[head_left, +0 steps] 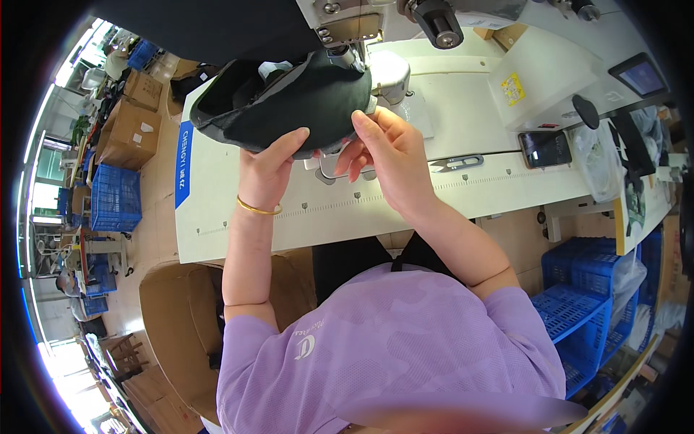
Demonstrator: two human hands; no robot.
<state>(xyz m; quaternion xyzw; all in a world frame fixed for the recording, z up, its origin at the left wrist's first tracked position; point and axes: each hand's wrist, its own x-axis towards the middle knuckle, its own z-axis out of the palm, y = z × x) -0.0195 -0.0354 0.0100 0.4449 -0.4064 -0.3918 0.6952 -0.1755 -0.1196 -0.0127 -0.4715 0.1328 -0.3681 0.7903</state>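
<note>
A dark, pouch-shaped fabric piece (303, 108) lies under the head of a sewing machine (354, 29), its far right edge at the needle area. Its left end gapes open, and a bit of white shows inside. My left hand (271, 170) grips the near edge, thumb on top and fingers hidden beneath. On the right, my right hand (390, 148) pinches the piece's near right edge between thumb and fingers, close to the presser foot (356, 59). Exactly what the fabric piece is cannot be told.
Thread snips (457, 163) and a phone (546, 149) lie on the white machine table (253, 231) to the right. Beyond them are a plastic bag (598, 163) and a small screen (639, 75). A cardboard box (170, 318) stands near left; blue crates (578, 307) stand near right.
</note>
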